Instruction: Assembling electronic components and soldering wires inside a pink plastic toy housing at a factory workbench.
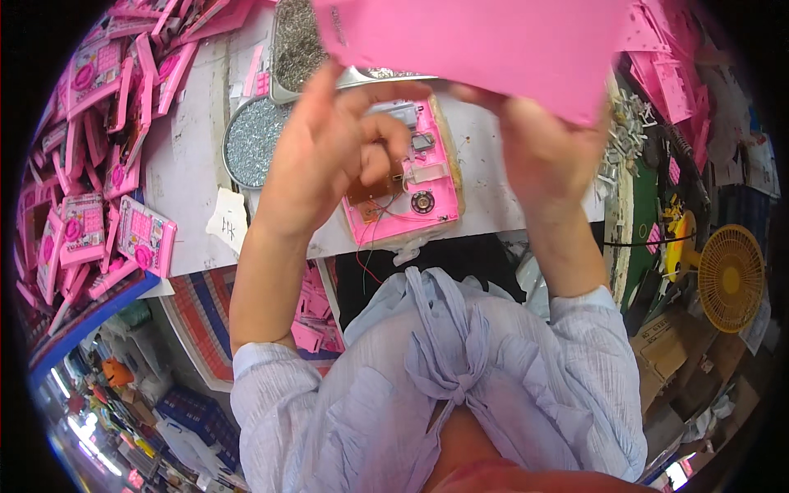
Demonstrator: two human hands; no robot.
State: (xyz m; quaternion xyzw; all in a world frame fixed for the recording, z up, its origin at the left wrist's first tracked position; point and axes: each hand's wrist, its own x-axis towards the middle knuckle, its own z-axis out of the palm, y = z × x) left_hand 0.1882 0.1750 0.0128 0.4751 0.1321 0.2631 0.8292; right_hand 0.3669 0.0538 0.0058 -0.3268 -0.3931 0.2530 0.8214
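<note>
Head view, looking down: both hands lift a flat pink plastic panel [485, 45] above the tabletop [193, 164]. The right hand [546, 144] pinches its lower edge; the left hand [329, 152] has fingers curled at its near corner. Its long axis runs left to right, dipping rightward. Beneath lies an open pink toy case [411, 193], circuitry exposed; this looks like the cover-fitting step, needing careful alignment.
</note>
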